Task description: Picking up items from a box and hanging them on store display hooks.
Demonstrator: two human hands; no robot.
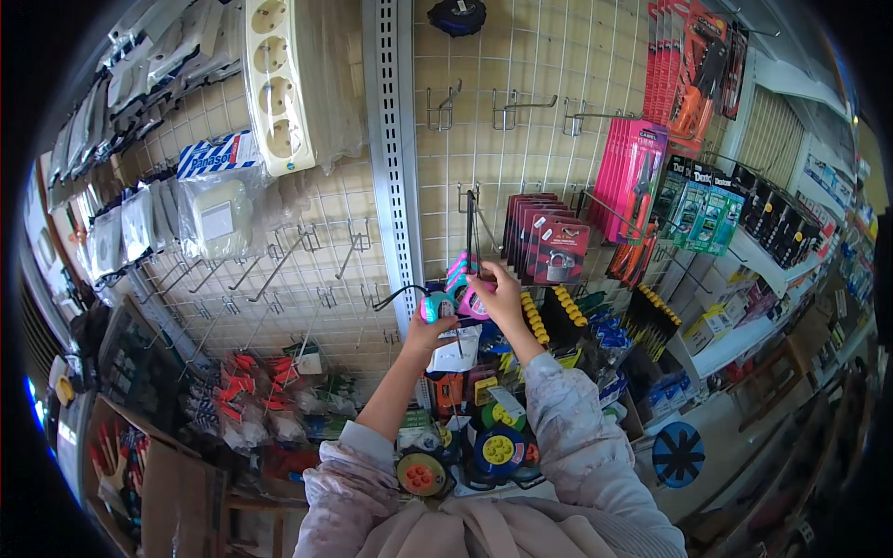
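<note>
My left hand (421, 336) grips a teal and pink tape measure (438, 307); a black wrist strap (401, 290) arcs off to its left. My right hand (501, 294) has its fingers around a pink tape measure (476, 304), at the front of several stacked pink and teal ones (460, 268). Black straps (471, 227) run from that stack up to a hook on the wire grid wall. Part of the stack is hidden by my right fingers. Below my hands hangs a white package (453, 350).
Carded padlocks (558, 252), pliers in pink packs (636, 185) and a long socket strip (278, 91) hang around. Bare hooks (524, 106) jut from the grid (481, 157). Cable reels (499, 450) stand low in front; a cardboard box (174, 488) is at lower left, a blue stool (678, 455) at right.
</note>
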